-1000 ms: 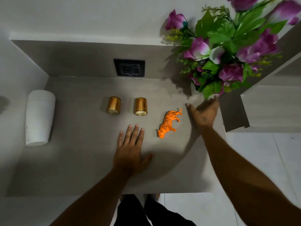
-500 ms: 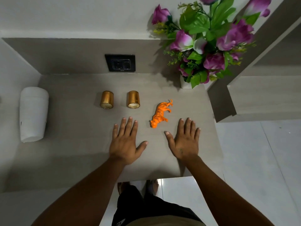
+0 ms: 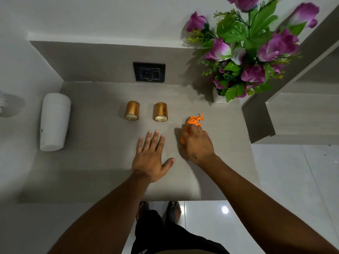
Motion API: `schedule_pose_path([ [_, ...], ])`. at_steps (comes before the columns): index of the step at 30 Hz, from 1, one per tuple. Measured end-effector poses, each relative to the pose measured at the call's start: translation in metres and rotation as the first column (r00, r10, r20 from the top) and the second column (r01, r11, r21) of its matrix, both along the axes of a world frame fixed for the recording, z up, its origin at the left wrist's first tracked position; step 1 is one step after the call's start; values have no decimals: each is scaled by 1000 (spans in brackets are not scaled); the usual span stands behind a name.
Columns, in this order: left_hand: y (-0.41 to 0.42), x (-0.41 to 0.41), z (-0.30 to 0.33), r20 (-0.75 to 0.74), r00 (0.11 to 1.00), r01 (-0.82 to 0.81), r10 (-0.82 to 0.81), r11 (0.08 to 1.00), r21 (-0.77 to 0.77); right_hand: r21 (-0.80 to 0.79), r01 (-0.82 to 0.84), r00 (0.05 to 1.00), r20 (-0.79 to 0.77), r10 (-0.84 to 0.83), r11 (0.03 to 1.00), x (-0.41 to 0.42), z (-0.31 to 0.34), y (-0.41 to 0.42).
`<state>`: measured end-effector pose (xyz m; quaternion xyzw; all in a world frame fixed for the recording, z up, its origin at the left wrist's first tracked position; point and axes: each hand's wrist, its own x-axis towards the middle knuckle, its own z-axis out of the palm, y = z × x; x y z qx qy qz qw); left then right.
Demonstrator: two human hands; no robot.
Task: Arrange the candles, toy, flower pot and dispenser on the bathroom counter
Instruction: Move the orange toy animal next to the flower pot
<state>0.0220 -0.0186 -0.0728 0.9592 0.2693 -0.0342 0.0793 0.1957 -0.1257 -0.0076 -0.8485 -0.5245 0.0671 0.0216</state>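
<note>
One head-worn wide-angle view looks steeply down, fairly close, onto the counter (image 3: 91,171), edges distorted.

A black socket plate (image 3: 149,72) sits on the grey back wall in front of me, just above the counter (image 3: 95,162). The floor (image 3: 293,180) below me is of glossy pale tiles with a bright spot of reflected light. I see my black shorts (image 3: 161,235) and my two feet in sandals (image 3: 173,208).
</note>
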Motion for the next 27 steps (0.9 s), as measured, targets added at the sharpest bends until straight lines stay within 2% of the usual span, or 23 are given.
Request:
schedule_pose_path([
  [3,1,0,0,-3,1000,4,-4,1000,-8,-70,6,998,70,-1,998,-1,3,7],
  [5,1,0,-1,3,1000,3,-3,1000,-4,-85,19,998,61,-14,996,1,4,10],
  [8,0,-1,-2,22,1000,-1,2,1000,-1,20,167,976,-143,-163,986,12,2,8],
  [10,0,-1,-3,13,1000,-5,5,1000,0,163,358,888,-365,-281,919,18,0,7],
  [13,1,-1,-3,5,1000,-2,2,1000,2,366,573,773,-540,-334,734,23,-7,11],
  [16,1,0,-4,16,1000,-5,5,1000,7,396,740,618,-719,-317,544,26,-11,22],
  [18,1,0,-5,6,1000,-10,10,1000,7,371,809,533,-790,-303,457,30,-14,28],
  [21,1,1,-6,6,1000,-15,15,1000,7,374,833,509,-808,-298,407,36,-15,37],
  [27,2,1,-6,-2,1000,-19,19,1000,-6,378,845,491,-829,-269,378,52,-15,49],
])
